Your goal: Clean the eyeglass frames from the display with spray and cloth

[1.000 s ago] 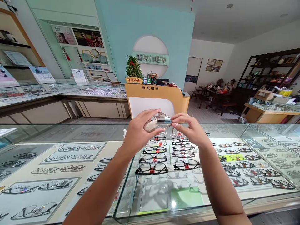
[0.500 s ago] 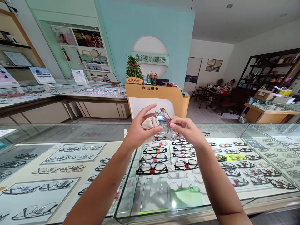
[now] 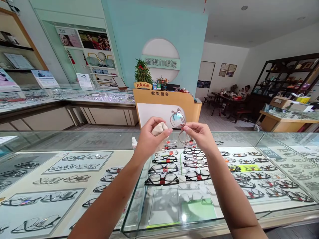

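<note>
1. We have the glasses (image 3: 177, 119) in mid-air above the far part of the glass table (image 3: 189, 228), roughly centred in view.
2. Long axis: steep, close to vertical, top end leaning left. One lens is up, the other down, so the pair stands on end.
3. Upper lens shows against the white panel (image 3: 154, 114) behind; lower lens hangs below the fingers. We can't tell which face points at us, nor how the temples sit.
4. Right hand (image 3: 201, 135): thumb and fingers pinching the frame near the middle, between the lenses.
5. Left hand (image 3: 146, 138): gripping a bunched pale cloth (image 3: 159, 128), thumb pointing right at the glasses. Cloth is just beside the upper lens, small gap.
6. White bottle (image 3: 134, 142) stands upright, just left of our left wrist.
7. Below the hands: rows of dark-framed eyewear (image 3: 161, 179) under glass, green card (image 3: 201, 208) nearer us.
</note>
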`<state>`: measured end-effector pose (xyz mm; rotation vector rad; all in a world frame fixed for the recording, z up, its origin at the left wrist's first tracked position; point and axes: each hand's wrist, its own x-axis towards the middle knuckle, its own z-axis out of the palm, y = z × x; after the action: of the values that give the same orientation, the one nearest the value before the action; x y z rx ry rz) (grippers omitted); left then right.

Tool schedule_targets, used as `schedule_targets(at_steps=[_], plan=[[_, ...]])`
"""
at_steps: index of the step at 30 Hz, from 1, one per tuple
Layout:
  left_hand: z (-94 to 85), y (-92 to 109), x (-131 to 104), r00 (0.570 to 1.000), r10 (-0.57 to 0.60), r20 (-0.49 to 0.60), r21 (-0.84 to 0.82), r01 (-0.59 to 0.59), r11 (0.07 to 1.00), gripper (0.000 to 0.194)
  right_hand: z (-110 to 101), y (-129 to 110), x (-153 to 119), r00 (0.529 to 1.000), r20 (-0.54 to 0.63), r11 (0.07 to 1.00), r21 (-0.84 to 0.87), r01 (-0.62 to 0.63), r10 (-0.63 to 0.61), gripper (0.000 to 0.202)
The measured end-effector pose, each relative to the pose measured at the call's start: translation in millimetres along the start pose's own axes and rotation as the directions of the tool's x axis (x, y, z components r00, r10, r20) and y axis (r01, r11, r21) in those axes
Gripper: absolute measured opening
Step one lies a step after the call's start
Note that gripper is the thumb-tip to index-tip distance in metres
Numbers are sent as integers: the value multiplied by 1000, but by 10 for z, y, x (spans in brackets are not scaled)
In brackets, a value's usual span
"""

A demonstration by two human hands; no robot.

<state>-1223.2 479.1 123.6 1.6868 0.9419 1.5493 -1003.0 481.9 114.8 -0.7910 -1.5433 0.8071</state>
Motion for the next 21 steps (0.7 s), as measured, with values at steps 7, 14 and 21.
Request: schedule_targets(at_steps=[7,14,21], plan=[[56,110,-158,979,-37,199,212,-6,977,36,80,-81,-14,997,-82,994,104,11,-2,27],[-50,176,-227,936,-138,322,310,34,950,40,6,-117,-248,985,-114,980,166,-112,132,22],[-669,-484,-691,880,-428,205,612,226,758,40,-67,99,-868,946,-131,948,161,-277,298,26]])
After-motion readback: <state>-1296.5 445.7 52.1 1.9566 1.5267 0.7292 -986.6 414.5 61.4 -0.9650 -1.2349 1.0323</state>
